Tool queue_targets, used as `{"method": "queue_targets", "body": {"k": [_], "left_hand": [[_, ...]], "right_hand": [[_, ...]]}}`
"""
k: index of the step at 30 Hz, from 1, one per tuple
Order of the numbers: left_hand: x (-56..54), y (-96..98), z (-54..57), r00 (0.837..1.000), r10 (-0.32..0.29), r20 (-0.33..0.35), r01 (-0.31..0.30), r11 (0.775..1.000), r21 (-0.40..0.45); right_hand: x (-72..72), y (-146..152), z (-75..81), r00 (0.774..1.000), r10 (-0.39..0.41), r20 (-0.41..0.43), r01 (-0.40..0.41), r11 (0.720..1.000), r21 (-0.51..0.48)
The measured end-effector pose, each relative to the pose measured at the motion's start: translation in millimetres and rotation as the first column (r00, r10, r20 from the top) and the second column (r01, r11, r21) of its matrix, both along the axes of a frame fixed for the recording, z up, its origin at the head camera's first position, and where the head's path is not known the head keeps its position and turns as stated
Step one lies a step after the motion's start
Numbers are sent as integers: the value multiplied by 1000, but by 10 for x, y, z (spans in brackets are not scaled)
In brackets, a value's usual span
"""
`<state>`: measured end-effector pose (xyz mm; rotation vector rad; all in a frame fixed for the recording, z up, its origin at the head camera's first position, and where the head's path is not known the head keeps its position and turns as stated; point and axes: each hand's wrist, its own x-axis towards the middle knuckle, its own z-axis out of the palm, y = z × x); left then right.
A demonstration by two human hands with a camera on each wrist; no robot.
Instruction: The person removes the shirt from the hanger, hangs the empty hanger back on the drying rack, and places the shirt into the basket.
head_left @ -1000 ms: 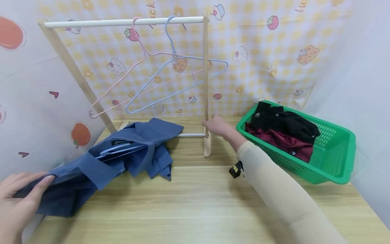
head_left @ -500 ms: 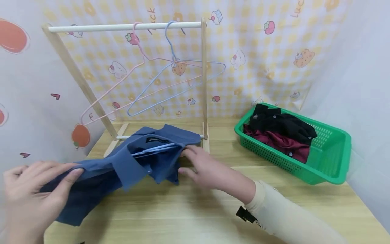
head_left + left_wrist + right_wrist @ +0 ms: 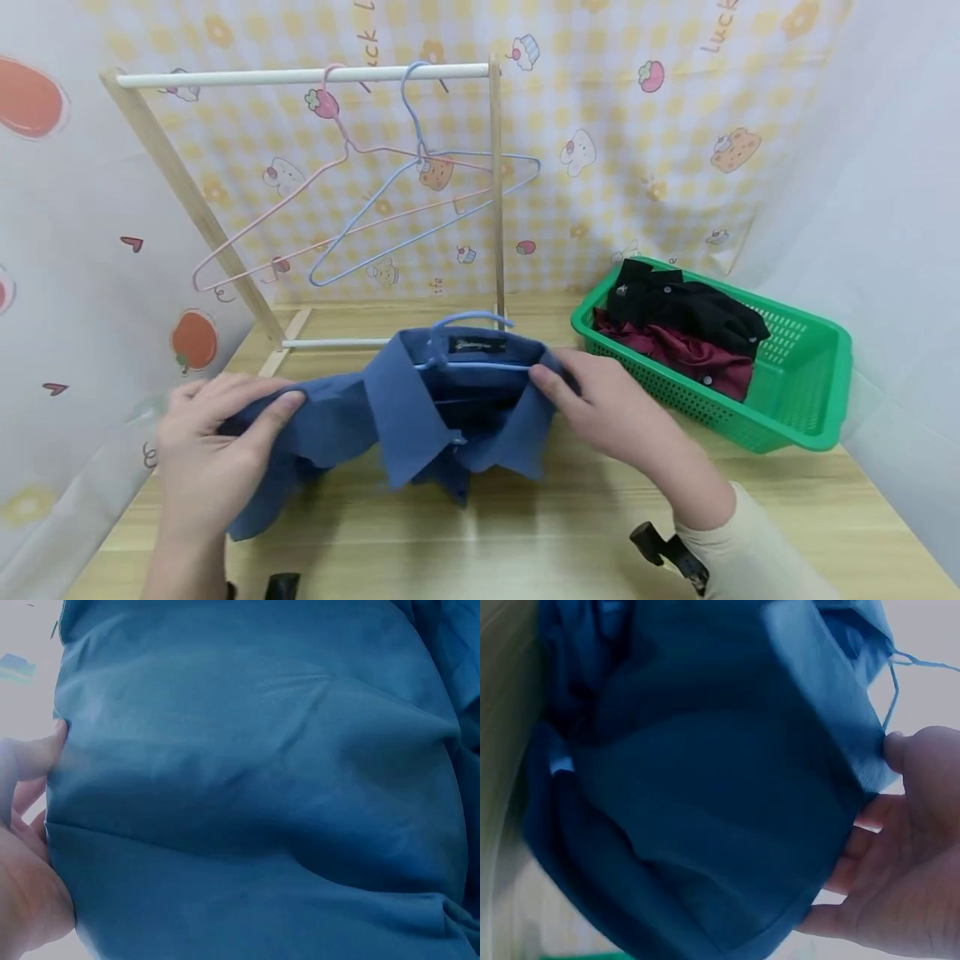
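A blue collared shirt [image 3: 405, 425] is held up over the table between both hands, its collar facing me. My left hand [image 3: 225, 442] pinches the shirt's shoulder on the left between thumb and fingers; the left wrist view shows the cloth [image 3: 247, 772] spread beside that hand. With thumb and fingers, my right hand [image 3: 607, 408] grips the right side of the collar, and in the right wrist view the thumb presses the collar edge. Inside the neck opening sits a light blue hanger [image 3: 480, 367], its hook sticking up past the collar label. Most of the hanger is hidden by the shirt.
Behind the shirt stands a rack with a white top rail [image 3: 225, 78] and wooden posts. A pink hanger [image 3: 300, 187] and a blue hanger [image 3: 360, 212] hang from it. On the right, a green basket [image 3: 810, 375] holds black [image 3: 682, 308] and dark red [image 3: 675, 350] garments.
My right hand has come from beside the rack post to the shirt collar and grips it. The left hand has moved right with the shirt, which is now raised and turned collar toward me.
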<state>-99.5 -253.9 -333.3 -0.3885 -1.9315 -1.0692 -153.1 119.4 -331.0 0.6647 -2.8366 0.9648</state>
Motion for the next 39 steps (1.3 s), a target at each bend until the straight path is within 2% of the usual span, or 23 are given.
{"method": "queue_targets", "body": {"k": [2,4,8,10,12,15,16,18,20,22,25,29,33,39], "left_hand": [[-56,129,-31,1000,-9,25,8,999,33],[-117,269,-58,998,-21,59,18,998,54],[-233,525,-111,988,-72,134,63,995,73],[-273,609,-137,983,-96,157,85,993,77],[-305,657,-164,983,-108,150,97,992,78],[-331,675,-202,989,-98,107,90,993,71],[-337,671,-216,992,-89,93,83,994,66],[-346,664,-246,995,-55,78,51,997,56],[-351,658,-282,997,-14,82,9,998,56],[-355,659,-319,993,24,118,-33,996,78],[-350,646,-368,974,47,222,-82,985,151],[-324,595,-404,933,30,358,-125,961,245],[-312,555,-414,910,9,415,-134,953,272],[-302,525,-419,893,4,449,-156,941,302]], "right_hand": [[16,145,13,999,-38,13,38,999,-14],[29,294,32,996,-92,-16,91,995,-26],[45,593,58,968,-207,-144,193,976,-104],[60,730,43,954,-214,-211,179,968,-174],[70,848,-2,939,-179,-293,119,970,-213],[68,962,-95,922,-82,-378,13,983,-181],[66,985,-132,923,-53,-382,-8,988,-157],[66,1013,-202,937,-32,-347,-13,992,-126],[71,1024,-270,958,-49,-282,15,992,-121],[77,1032,-334,971,-88,-223,60,990,-129],[79,1028,-400,974,-132,-187,104,983,-153],[79,1008,-439,975,-122,-188,86,979,-187],[78,1014,-468,970,-90,-224,42,977,-210],[72,1003,-488,960,-56,-275,-16,968,-252]]}}
